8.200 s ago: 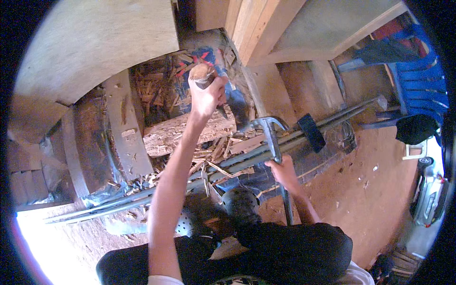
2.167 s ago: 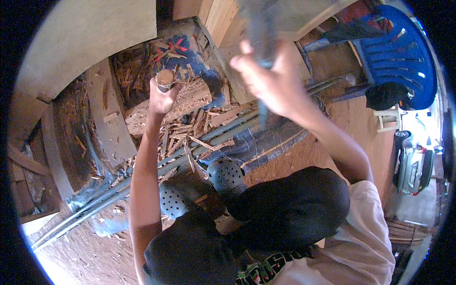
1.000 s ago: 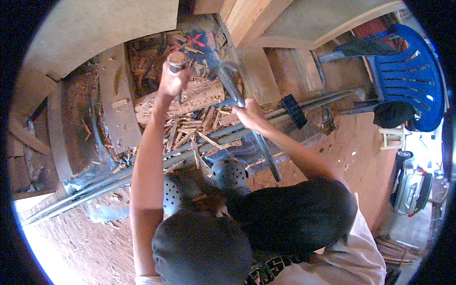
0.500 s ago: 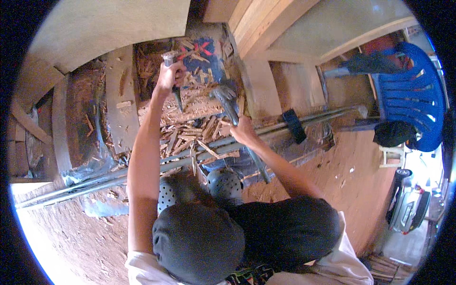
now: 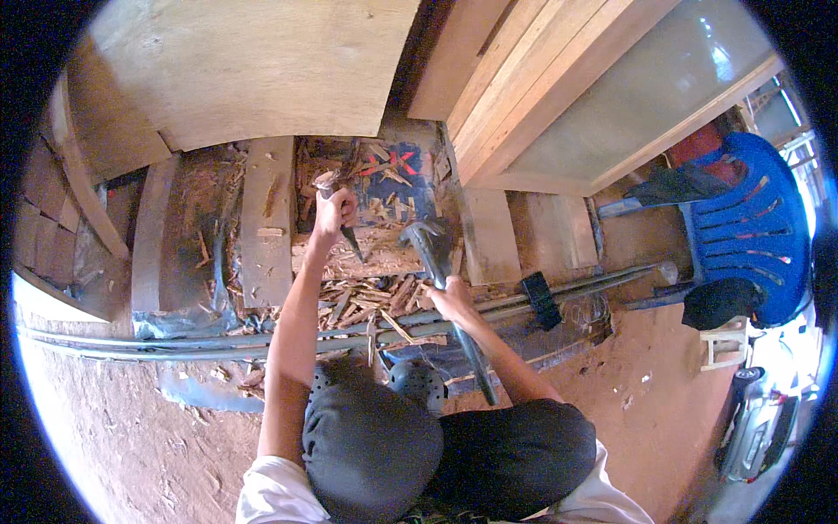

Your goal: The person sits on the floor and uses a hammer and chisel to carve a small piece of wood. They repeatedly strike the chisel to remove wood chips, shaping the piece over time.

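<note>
My left hand (image 5: 332, 214) is closed around a chisel (image 5: 352, 244), its handle top showing above the fist and its blade slanting down toward a chipped wooden surface (image 5: 388, 259). A claw hammer (image 5: 425, 243) is gripped mid-handle by my right hand (image 5: 454, 301). The hammer's dark head is to the right of the chisel and apart from it; its handle runs back toward my right knee. Whether the chisel tip touches the wood, I cannot tell. Splintered wood chips (image 5: 353, 301) are heaped just below the chisel.
Long metal pipes (image 5: 175, 349) cross in front of my feet. A black rectangular object (image 5: 542, 299) rests on them. Planks (image 5: 266, 231) lie at the left, a large wooden sheet (image 5: 253, 70) and framed panels (image 5: 559, 96) beyond. A blue plastic chair (image 5: 755, 227) stands at right.
The view has tilted upward, so the scene sits lower and more of the wooden sheet and panels shows. Both hands keep their grips; the hammer head is slightly nearer the chisel.
</note>
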The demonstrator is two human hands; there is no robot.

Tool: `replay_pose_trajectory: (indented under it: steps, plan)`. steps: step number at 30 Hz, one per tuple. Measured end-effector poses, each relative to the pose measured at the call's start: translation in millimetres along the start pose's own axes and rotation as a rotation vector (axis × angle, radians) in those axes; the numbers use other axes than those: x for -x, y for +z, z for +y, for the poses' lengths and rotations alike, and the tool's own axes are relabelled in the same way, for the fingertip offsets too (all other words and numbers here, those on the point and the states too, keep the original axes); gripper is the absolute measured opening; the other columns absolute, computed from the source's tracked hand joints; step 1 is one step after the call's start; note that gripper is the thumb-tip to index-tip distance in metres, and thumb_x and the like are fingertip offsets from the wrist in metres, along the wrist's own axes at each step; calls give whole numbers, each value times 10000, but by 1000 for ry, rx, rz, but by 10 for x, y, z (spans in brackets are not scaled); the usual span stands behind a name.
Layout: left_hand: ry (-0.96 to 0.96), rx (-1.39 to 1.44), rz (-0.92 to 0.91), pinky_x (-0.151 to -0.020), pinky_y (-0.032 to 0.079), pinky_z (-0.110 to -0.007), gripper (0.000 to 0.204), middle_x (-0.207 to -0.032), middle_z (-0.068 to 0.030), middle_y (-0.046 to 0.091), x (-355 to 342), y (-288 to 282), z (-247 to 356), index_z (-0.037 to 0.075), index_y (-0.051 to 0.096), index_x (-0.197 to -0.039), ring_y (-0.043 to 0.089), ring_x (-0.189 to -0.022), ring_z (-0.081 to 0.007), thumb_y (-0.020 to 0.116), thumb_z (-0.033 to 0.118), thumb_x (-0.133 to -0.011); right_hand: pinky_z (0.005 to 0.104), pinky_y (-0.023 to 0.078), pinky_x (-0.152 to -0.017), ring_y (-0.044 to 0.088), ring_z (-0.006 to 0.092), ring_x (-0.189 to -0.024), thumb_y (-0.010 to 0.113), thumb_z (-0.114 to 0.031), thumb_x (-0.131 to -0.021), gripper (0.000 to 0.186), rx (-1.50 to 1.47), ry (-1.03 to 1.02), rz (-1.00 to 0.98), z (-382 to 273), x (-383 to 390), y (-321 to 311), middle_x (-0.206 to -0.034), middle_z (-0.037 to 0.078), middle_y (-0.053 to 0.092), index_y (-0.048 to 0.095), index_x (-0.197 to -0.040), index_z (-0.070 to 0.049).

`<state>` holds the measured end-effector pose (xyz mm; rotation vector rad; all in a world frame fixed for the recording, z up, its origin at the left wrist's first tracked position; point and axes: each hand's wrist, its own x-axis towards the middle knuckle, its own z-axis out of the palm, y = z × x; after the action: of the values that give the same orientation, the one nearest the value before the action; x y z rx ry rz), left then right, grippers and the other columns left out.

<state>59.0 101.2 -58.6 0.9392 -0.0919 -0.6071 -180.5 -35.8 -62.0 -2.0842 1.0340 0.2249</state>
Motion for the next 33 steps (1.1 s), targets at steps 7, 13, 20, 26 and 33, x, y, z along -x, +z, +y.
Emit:
replay_pose_trajectory:
  steps: [7,13,20,26,33]
  plan:
    - [67,76,129,-327,218,-228,126,-493,20,320,174,-50,-8,114,378,-701,279,-363,-71,474,43,-741,431,427,-543,564,340,-579,627,-213,-679,259,74,-177,28,-109,104,375,-611,195,555,538,-676,30]
    - [92,76,59,-336,225,-215,138,-517,27,341,236,-75,-59,115,394,-737,297,-378,-71,484,12,-746,464,429,-689,547,406,-782,607,-184,-671,297,168,-189,26,-22,101,499,-722,250,548,507,-803,63]
    - [84,216,231,-343,230,-222,140,-511,40,294,322,-278,-136,125,380,-729,287,-398,-73,485,39,-761,459,440,-602,572,405,-667,595,-164,-689,258,209,-231,59,-142,186,350,-657,263,552,519,-726,80]
    - [295,273,297,-364,245,-229,227,-497,26,301,697,-289,-220,125,355,-665,282,-404,-71,511,127,-830,468,444,-582,563,417,-656,609,-163,-664,256,258,-316,81,-89,194,432,-695,269,563,542,-733,74]
    - [490,294,182,-408,277,-225,186,-541,15,345,1029,-202,-348,106,343,-712,309,-446,-73,462,-24,-771,440,446,-581,583,389,-669,587,-178,-714,279,234,-236,79,-7,174,522,-665,267,560,529,-752,92]
